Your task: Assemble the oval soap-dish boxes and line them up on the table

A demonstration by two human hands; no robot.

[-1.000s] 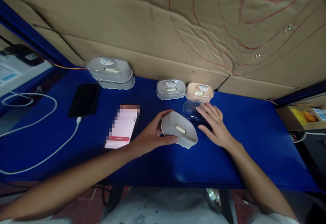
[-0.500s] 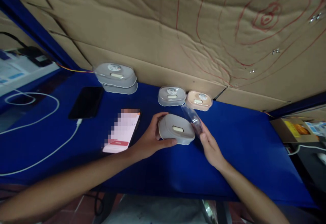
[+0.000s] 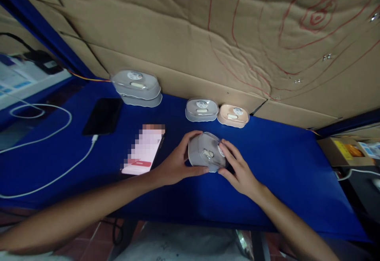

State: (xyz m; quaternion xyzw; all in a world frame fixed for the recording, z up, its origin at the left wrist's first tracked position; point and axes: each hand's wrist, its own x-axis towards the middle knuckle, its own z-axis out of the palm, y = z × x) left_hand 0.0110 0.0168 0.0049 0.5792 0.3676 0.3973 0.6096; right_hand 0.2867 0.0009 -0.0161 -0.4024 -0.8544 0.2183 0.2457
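My left hand (image 3: 181,162) grips the left side of a grey oval plastic box (image 3: 196,155), its thumb along the near edge. A clear plastic cover (image 3: 209,144) with a round white sticker lies over the top of this box, partly on it. My right hand (image 3: 239,170) has its fingers closed on the cover's right side, near the sticker. Whether the cover is fully seated cannot be made out. Behind the hands stand a grey oval box (image 3: 194,114) and a peach oval box (image 3: 242,118), each with a clear cover and a sticker.
Stacked grey boxes (image 3: 152,100) stand at the back left against the cardboard wall (image 3: 166,35). A black phone (image 3: 102,116) on a white cable and a lit phone (image 3: 142,150) lie on the blue table (image 3: 285,174). A cardboard box (image 3: 334,154) sits at right.
My right hand has brought the clear cover left, from upright beside the grey box to over its top. My left hand still holds the box. The view has shifted slightly.
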